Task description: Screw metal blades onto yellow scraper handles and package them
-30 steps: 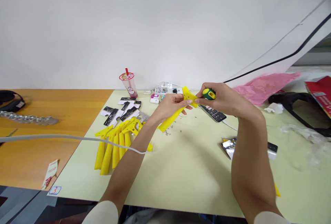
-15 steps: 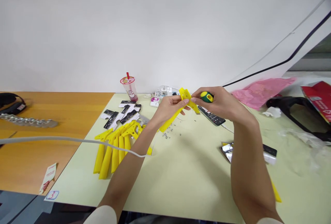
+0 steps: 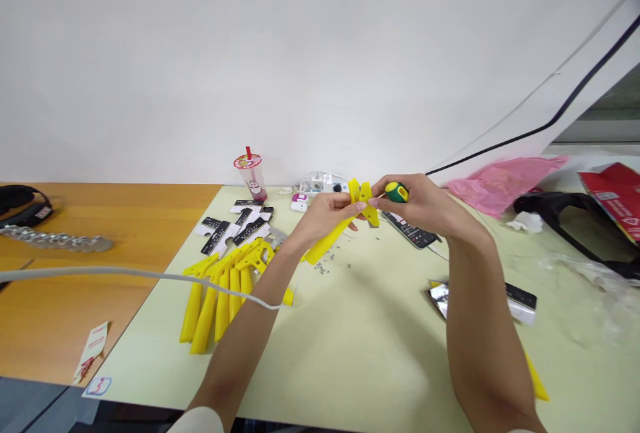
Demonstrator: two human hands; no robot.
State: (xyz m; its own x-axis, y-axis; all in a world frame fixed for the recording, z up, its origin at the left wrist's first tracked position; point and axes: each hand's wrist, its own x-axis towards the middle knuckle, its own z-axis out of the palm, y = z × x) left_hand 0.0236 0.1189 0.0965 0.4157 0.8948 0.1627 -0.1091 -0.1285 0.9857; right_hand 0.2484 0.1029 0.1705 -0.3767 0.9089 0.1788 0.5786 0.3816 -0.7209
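My left hand (image 3: 326, 214) grips a yellow plastic scraper (image 3: 325, 244) above the table, its broad head with holes pointing up and its handle slanting down to the left. My right hand (image 3: 423, 203) is closed around a screwdriver with a green and yellow handle (image 3: 397, 192). Its thumb and fingertips also press on the right side of the scraper head. The screwdriver's shaft is hidden by the hand. On the table below, small metal screws (image 3: 323, 266) lie scattered. Several more yellow scrapers (image 3: 205, 316) are piled by my left forearm.
Black-and-white packs (image 3: 217, 236) lie behind the pile, near a drink cup (image 3: 252, 176). A power strip (image 3: 320, 184) sits against the wall. Right of my hands are a phone (image 3: 410, 230), a pink bag (image 3: 505, 183) and a black frame (image 3: 565, 220). A white cable (image 3: 150, 274) crosses at left.
The scraper has turned slightly between my hands, its head now more upright. My right hand has shifted a little left with the screwdriver. The whole view has moved down slightly.
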